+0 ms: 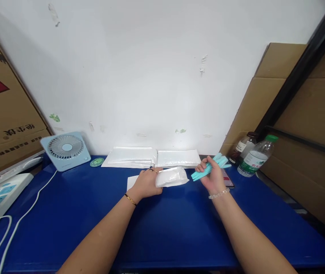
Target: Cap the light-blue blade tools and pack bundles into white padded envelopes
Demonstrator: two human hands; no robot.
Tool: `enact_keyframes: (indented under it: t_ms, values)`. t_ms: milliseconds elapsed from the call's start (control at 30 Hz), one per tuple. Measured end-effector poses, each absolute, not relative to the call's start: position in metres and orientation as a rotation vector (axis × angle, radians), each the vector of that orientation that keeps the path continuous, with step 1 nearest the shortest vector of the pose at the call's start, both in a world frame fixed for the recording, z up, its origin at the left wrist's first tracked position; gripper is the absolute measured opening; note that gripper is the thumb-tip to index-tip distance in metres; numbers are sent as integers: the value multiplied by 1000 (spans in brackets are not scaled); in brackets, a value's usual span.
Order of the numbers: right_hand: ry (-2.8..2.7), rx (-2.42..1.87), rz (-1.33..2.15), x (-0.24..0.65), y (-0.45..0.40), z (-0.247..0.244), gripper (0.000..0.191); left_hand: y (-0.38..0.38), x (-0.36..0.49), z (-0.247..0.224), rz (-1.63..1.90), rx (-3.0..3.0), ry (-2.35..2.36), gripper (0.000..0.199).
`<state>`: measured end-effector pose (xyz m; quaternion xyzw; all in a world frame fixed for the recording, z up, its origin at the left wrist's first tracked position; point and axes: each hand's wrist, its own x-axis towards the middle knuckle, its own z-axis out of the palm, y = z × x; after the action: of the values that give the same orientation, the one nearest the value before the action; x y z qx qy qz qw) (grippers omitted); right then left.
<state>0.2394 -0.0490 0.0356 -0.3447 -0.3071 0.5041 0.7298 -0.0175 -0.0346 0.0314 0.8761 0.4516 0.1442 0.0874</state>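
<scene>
My left hand (148, 183) grips a white padded mailer (172, 177) with a glossy surface, held just above the blue table. Part of a flat white sheet or flap (131, 182) shows on the other side of that hand. In my right hand (214, 176) is a bundle of several slim turquoise strips (210, 168), with the fingers wrapped round it. What exactly the strips are, I cannot make out. Two stacks of white mailers, the left one (132, 156) and the right one (178, 157), lie against the wall behind my hands.
A light blue fan (66, 150) stands at the left, its cable near a white power strip (5, 196). Beside it lies a green disc (96, 162). At the right are a green-capped bottle (256, 158), a dark-capped bottle (242, 146) and a phone (227, 179), partly hidden. Cardboard flanks both sides.
</scene>
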Motion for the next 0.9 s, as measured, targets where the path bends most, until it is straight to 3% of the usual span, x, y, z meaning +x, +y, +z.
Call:
enact_keyframes:
  t_ms: [267, 400, 633, 900]
  values:
    - [-406, -716, 1336, 203, -46, 13, 18, -44, -5, 34, 591, 2401, 1199, 68]
    - [-488, -821, 1423, 177, -56, 14, 33, -44, -1, 27, 687, 2322, 1152, 67]
    - [-882, -846, 1347, 159, -69, 82, 58, -44, 5, 27, 987, 1908, 874, 67]
    - [-1296, -786, 1172, 137, -81, 144, 53, -51, 4, 34, 1201, 1541, 524, 75]
